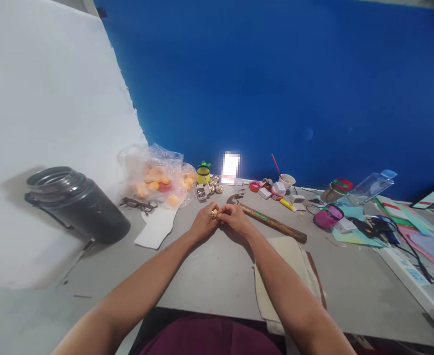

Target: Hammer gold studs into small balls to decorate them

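In the head view, the left hand [203,222] curls its fingers around a small shiny ball [214,214]; the right hand [236,219] has its fingertips pressed together at the ball's right side, whatever they pinch too small to tell. Beyond the fingers to the left, a clear plastic bag [170,157] holds orange balls [153,186], and a small box [201,198] nearer them holds shiny bits. Beyond them to the right, a white cup [288,181] holds a red stick [275,165]. Just right of the fingers, a hammer [272,222] bears green marking, unreadable.
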{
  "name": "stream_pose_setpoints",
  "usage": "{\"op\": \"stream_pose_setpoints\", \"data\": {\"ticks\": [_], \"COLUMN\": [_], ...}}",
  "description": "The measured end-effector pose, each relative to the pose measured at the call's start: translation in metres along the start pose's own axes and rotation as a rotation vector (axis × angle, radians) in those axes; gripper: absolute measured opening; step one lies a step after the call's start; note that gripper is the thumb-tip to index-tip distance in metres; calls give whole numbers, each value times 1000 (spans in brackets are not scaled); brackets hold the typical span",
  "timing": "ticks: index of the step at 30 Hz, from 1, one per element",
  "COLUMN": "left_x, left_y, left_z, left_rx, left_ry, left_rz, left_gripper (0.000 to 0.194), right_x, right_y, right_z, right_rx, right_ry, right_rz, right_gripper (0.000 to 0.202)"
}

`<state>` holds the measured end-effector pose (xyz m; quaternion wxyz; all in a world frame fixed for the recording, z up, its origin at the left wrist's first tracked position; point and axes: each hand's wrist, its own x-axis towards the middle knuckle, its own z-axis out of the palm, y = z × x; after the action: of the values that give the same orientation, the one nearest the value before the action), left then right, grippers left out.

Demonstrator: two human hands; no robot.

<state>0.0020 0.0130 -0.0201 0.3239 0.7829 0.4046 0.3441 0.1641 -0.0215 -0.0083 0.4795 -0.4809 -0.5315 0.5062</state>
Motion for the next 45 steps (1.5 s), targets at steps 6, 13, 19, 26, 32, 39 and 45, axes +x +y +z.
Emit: {"op": "stream_pose_setpoints", "data": {"ticks": [6, 13, 19, 26, 32, 39, 45], "left_x": [-1, -2, -2, 2, 4, 2, -2], "left_y": [4, 11, 10, 9, 11, 13, 13], "left_z": [3, 7, 12, 17, 16, 15, 13], "left_rx": [56, 112, 134, 135, 82, 38, -17], "left_ry": [32, 100, 163, 201, 202, 208, 149], "left_rz": [-22, -63, -110, -103, -144, -188, -176], "left_gripper": [10, 18, 21, 20, 22, 17, 12], "right_x": [1, 3, 2, 1, 5, 6, 2], "right_y": [1, 8, 9, 9, 10, 4, 7], "right_z": [4, 11, 18, 24, 28, 25, 18], "right_rx": [-105, -181, -332, -587, -633, -513, -177], "right_ry": [9, 78, 135, 234, 241, 223, 123], "right_rz": [-62, -71, -93, -185, -164, -98, 34], "right_gripper": [11, 4, 10, 11, 11, 13, 13]}}
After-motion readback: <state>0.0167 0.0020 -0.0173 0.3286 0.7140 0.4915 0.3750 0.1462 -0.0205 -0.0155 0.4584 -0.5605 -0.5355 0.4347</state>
